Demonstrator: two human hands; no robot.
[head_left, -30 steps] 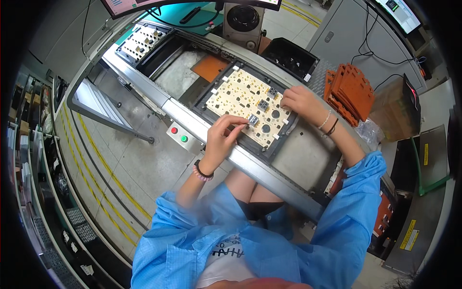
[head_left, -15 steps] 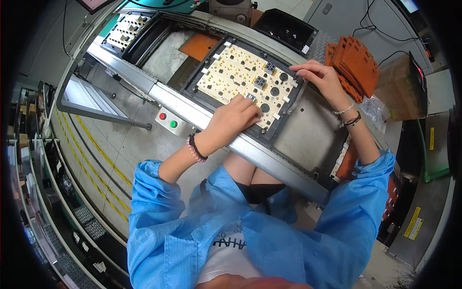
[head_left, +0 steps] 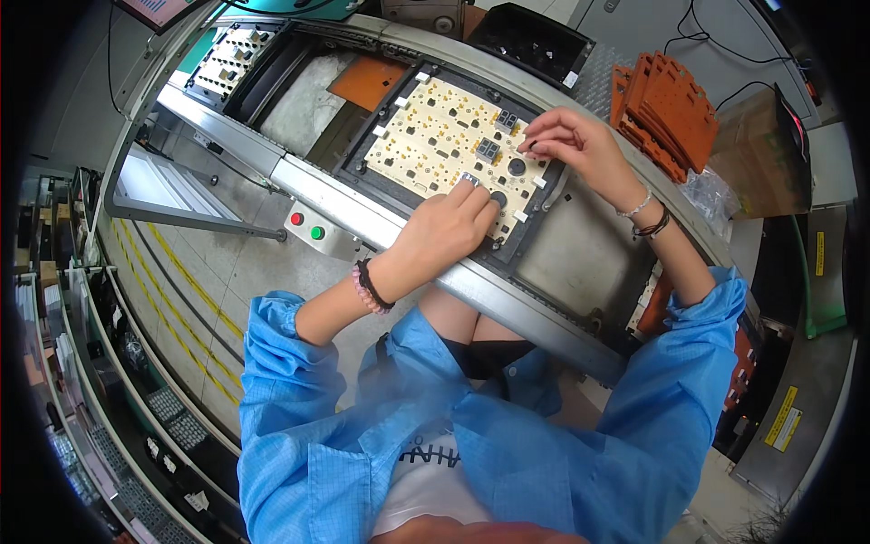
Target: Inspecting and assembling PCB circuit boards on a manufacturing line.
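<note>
A cream circuit board (head_left: 426,136) with many small parts lies in a black frame (head_left: 362,181) on the rail. My left hand (head_left: 444,227) rests over its near edge, fingers bent and close together beside a round black component (head_left: 497,199); its fingertips are partly hidden. At the board's far right corner, my right hand (head_left: 580,150) has thumb and fingers closed around another round black component (head_left: 533,144), mostly covered by the fingers. A third round component (head_left: 517,167) sits uncovered between the hands, near two dark square display blocks (head_left: 488,150).
A second populated board (head_left: 231,62) sits farther left along the metal rail (head_left: 335,204). Behind stands a black bin (head_left: 530,45) with small parts. Orange plates (head_left: 666,113) are stacked at the right beside a cardboard box (head_left: 757,154). A red-and-green button box (head_left: 317,231) hangs in front.
My right hand has moved left from the frame's far right corner onto the board, its fingers closing at a round component. My left hand has stayed near the same place, fingers slightly shifted.
</note>
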